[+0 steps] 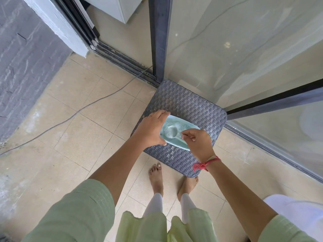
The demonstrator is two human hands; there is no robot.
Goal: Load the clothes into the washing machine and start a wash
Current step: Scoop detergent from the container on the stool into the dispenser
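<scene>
A light teal container (183, 126) with pale washing powder inside rests on a dark grey woven stool (188, 103). My left hand (152, 128) grips the container's left edge. My right hand (197, 142) pinches the handle of a pale scoop (172, 132) whose bowl lies in the powder. No clothes are in view. A white appliance corner (120, 7), perhaps the washing machine, shows beyond the door track at the top.
A sliding glass door with a dark frame (160, 39) stands right behind the stool. A thin cable (83, 109) runs across the beige tiled floor. My bare feet (157, 179) stand just before the stool. A grey wall lies on the left.
</scene>
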